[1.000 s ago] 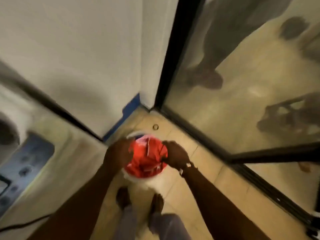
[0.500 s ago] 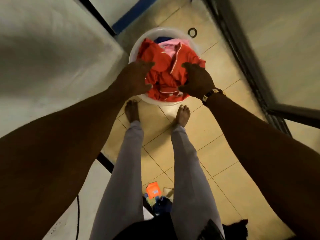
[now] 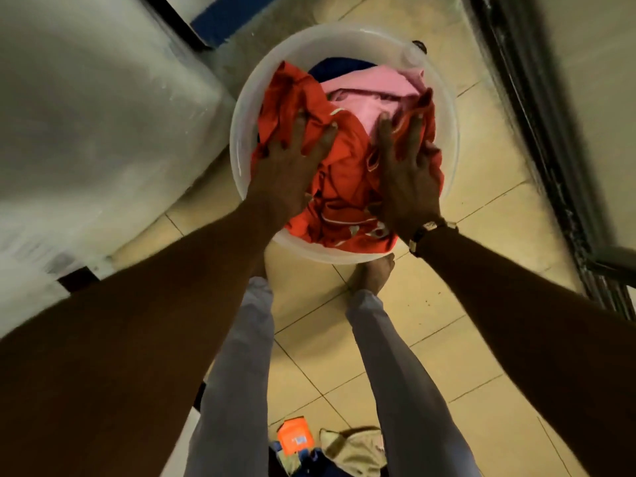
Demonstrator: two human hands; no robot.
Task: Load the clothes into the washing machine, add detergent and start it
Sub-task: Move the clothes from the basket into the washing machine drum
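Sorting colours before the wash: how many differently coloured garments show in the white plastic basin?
3: red garment on top under both hands, pink garment behind it, dark blue garment at the far edge. More may lie hidden underneath.

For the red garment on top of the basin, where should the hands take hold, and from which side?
Probably from above, at its two bunched sides, where the left hand and right hand lie flat now. The red garment sits crumpled on top of the pile, over the pink cloth, inside the white basin, so its folds offer loose fabric to gather.

No text can be read; the orange packet's (image 3: 295,440) label is blurred.
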